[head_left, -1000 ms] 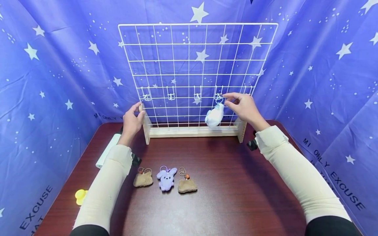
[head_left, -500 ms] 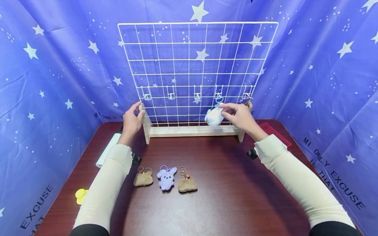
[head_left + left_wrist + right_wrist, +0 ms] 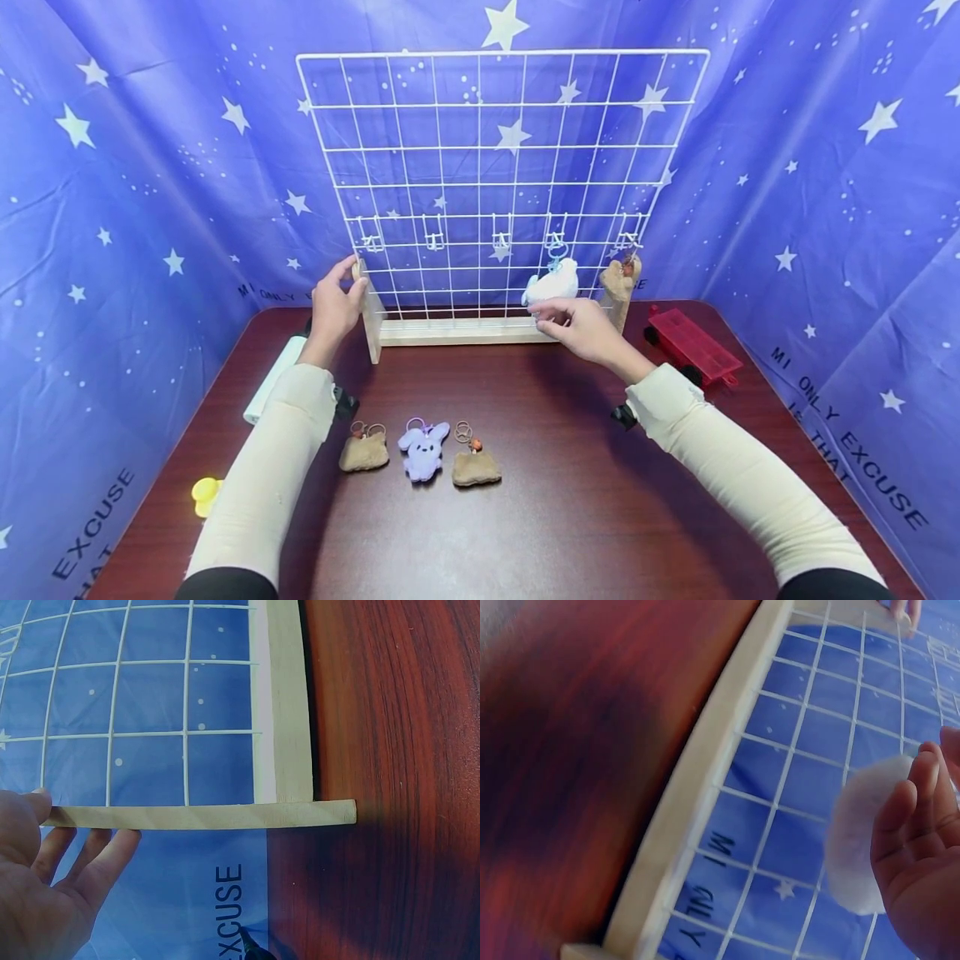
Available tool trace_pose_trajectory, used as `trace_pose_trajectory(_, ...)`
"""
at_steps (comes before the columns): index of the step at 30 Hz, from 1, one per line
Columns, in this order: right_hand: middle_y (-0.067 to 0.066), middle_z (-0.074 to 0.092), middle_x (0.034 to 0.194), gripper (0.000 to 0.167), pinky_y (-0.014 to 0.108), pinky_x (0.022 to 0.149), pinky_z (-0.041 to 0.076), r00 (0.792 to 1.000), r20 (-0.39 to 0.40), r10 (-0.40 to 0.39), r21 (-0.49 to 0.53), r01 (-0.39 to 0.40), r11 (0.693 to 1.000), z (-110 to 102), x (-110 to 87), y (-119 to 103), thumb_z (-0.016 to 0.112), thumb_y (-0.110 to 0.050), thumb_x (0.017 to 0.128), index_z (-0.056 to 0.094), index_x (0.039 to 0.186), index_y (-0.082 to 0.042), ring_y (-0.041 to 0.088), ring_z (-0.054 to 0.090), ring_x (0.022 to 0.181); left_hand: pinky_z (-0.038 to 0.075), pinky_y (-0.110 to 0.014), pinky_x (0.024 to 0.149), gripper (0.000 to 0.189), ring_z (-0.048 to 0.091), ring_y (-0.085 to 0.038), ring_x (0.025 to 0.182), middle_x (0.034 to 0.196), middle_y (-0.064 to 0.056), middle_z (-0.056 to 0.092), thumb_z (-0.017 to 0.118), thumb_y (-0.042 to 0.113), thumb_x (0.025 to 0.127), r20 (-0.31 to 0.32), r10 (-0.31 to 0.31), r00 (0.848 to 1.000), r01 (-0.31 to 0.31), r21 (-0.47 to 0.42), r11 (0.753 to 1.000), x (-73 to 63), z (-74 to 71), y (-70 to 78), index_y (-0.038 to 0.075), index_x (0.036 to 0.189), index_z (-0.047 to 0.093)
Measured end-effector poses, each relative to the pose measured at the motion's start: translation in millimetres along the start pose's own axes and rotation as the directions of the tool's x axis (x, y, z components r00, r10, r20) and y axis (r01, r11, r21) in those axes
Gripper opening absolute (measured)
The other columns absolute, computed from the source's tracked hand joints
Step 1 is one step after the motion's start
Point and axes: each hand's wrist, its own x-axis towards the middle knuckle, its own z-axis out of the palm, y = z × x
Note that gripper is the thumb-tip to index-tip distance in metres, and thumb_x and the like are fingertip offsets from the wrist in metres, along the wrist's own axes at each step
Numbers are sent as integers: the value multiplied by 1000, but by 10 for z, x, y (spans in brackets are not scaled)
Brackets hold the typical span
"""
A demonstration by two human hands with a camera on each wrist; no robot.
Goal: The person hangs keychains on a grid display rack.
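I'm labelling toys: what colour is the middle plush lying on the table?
The middle plush is light purple, clearest in the head view.

Head view: from above and behind left hand (image 3: 335, 310) and right hand (image 3: 583, 328), looking forward and down, farthest back; takes in both, plus counter (image 3: 600, 483) and full width of grid stand (image 3: 479, 147). Left wrist view: close to left hand, turned sideways, looking at grid stand's end beside that hand. Right wrist view: close to right hand, slanted, looking across grid stand toward left hand. All three share grid stand and counter; head and right wrist share white plush (image 3: 557, 282) beside right hand.
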Motion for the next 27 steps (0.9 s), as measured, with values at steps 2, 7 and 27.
trace_pose_trajectory(2, 6, 77, 91, 27, 23, 69, 52, 1000, 25, -13, 9, 13, 1000, 69, -13, 2, 70, -10, 93, 75, 119, -7, 11, 65, 76, 48, -48, 102, 46, 64, -37, 112, 119, -17, 72, 67, 17, 97, 0, -1, 1000, 1, -2, 1000, 1, -1, 3, 18, 143, 60)
trace_pose_trajectory(7, 5, 77, 93, 28, 29, 74, 55, 996, 84, -31, 36, 28, 999, 250, -48, 5, 71, -10, 92, 74, 120, -6, 13, 67, 79, 49, -47, 100, 46, 64, -36, 109, 118, -18, 72, 67, 16, 97, -4, 1, 1000, -1, -9, 1000, 5, -2, 6, 17, 143, 60)
trace_pose_trajectory(27, 8, 79, 99, 31, 21, 71, 54, 939, 320, -127, 77, 108, 991, 936, -137, -74, 72, -8, 92, 72, 123, -7, 5, 67, 78, 51, -46, 100, 46, 65, -36, 111, 119, -18, 73, 66, 15, 98, -6, 5, 1000, -5, -4, 1000, -2, 3, 7, 17, 143, 60)
